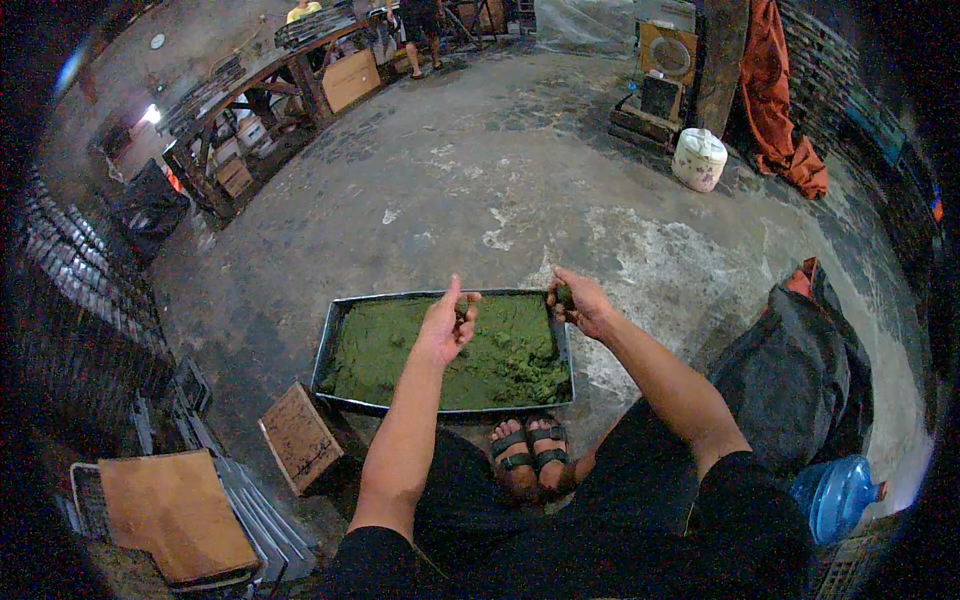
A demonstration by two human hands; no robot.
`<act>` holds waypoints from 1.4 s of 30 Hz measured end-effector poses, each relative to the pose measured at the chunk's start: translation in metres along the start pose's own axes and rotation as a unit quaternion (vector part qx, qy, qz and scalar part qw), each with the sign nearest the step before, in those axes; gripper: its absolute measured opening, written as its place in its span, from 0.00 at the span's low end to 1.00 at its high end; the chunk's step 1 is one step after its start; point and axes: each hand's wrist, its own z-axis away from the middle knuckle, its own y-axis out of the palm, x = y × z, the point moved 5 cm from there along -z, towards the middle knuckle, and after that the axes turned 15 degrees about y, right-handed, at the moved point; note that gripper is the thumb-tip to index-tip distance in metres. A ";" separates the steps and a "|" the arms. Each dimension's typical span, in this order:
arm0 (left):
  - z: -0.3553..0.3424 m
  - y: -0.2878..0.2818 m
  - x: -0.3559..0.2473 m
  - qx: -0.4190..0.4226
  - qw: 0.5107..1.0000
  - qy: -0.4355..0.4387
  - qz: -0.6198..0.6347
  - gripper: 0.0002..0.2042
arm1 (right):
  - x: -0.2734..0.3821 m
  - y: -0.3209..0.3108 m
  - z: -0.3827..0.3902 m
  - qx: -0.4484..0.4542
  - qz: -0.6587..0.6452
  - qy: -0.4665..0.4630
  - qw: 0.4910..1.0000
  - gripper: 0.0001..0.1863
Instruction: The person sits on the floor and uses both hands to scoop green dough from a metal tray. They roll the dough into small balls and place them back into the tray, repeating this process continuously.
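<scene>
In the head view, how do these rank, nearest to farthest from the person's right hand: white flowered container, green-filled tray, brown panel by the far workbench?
1. Green-filled tray: just below the right hand.
2. White flowered container: on the floor, ahead and right.
3. Brown panel: far ahead, to the left.

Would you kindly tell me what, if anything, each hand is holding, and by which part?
The right hand holds a green lump around its side; whether the left hand holds anything, I cannot tell.
</scene>
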 end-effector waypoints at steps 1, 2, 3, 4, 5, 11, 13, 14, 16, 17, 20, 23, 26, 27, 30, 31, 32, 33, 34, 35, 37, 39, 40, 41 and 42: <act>0.002 0.000 -0.002 0.007 1.000 0.000 0.019 0.24 | 0.000 0.003 0.003 -0.006 -0.025 0.015 1.000 0.16; 0.002 -0.001 -0.003 -0.001 1.000 -0.001 0.023 0.24 | -0.001 0.005 0.005 -0.016 0.001 0.025 1.000 0.16; 0.003 -0.003 -0.003 -0.008 1.000 -0.003 0.026 0.25 | -0.002 0.007 0.006 -0.027 0.028 0.035 0.999 0.17; 0.004 -0.002 -0.005 -0.014 0.999 -0.006 0.030 0.26 | -0.003 0.006 0.007 -0.039 0.053 0.044 0.997 0.18; 0.005 0.000 -0.006 -0.019 0.999 -0.009 0.031 0.26 | -0.004 0.003 0.004 -0.041 0.066 0.037 0.996 0.18; 0.006 -0.002 -0.009 -0.068 0.998 0.004 0.013 0.27 | -0.002 -0.003 -0.004 -0.040 0.080 0.001 0.996 0.18; 0.008 -0.005 -0.009 -0.074 0.997 0.007 0.017 0.26 | -0.001 0.004 -0.002 -0.058 0.068 -0.025 0.996 0.20; 0.007 -0.003 -0.008 -0.061 0.998 0.015 0.008 0.26 | -0.001 0.011 0.001 -0.053 0.058 -0.029 0.996 0.19; 0.006 0.009 -0.003 -0.030 0.999 0.030 -0.010 0.25 | -0.001 0.020 0.011 -0.046 0.038 -0.038 0.998 0.19; 0.006 0.014 -0.001 -0.007 1.000 0.019 -0.018 0.24 | -0.003 0.015 0.006 -0.032 0.035 -0.027 0.999 0.19; 0.009 0.019 0.002 0.035 0.999 -0.015 -0.029 0.23 | -0.006 0.007 -0.004 0.003 0.027 -0.005 1.000 0.21; 0.002 0.001 0.009 0.019 0.999 -0.038 -0.003 0.24 | -0.007 0.009 -0.003 -0.013 0.055 -0.001 0.998 0.24; -0.001 -0.008 0.005 -0.025 0.999 -0.011 0.027 0.25 | -0.007 0.001 -0.003 -0.084 0.143 0.000 0.986 0.27; -0.004 -0.006 0.000 -0.038 0.999 0.007 0.022 0.25 | -0.005 -0.001 -0.004 -0.103 0.149 -0.008 0.983 0.28; -0.005 -0.012 0.002 -0.023 0.999 0.015 0.038 0.23 | -0.007 0.000 -0.003 -0.093 0.126 -0.008 0.988 0.24; -0.004 -0.011 0.002 -0.008 0.999 0.012 0.049 0.21 | -0.005 0.004 0.000 -0.079 0.112 -0.007 0.990 0.21; -0.003 -0.010 0.006 -0.012 1.000 -0.002 0.029 0.19 | -0.005 0.009 0.003 -0.071 0.088 -0.005 0.994 0.20; -0.003 -0.006 0.012 -0.017 1.000 -0.016 0.009 0.17 | -0.006 0.015 0.005 -0.064 0.064 -0.003 0.996 0.19; -0.003 -0.003 0.016 -0.019 0.999 -0.031 -0.012 0.15 | -0.006 0.018 0.008 -0.059 0.039 -0.002 0.998 0.18; -0.004 -0.003 0.019 -0.020 0.999 -0.028 -0.010 0.10 | -0.007 0.013 0.003 -0.039 0.057 -0.001 0.998 0.17; -0.008 -0.013 0.022 -0.043 0.999 -0.026 0.022 0.10 | -0.011 -0.002 -0.013 0.003 0.094 0.003 0.996 0.18; -0.016 -0.031 0.022 -0.034 0.996 -0.024 0.073 0.15 | -0.008 0.002 -0.008 -0.006 0.024 0.029 0.999 0.18; -0.013 -0.027 0.017 -0.042 0.996 -0.032 0.072 0.17 | -0.005 0.000 -0.005 -0.014 -0.012 0.042 0.999 0.19; -0.008 -0.024 0.011 -0.051 0.995 -0.039 0.070 0.20 | -0.003 0.000 -0.003 -0.025 -0.036 0.025 0.999 0.21; -0.004 -0.022 0.006 -0.060 0.995 -0.047 0.069 0.22 | -0.003 -0.003 -0.003 -0.043 0.001 0.035 0.998 0.21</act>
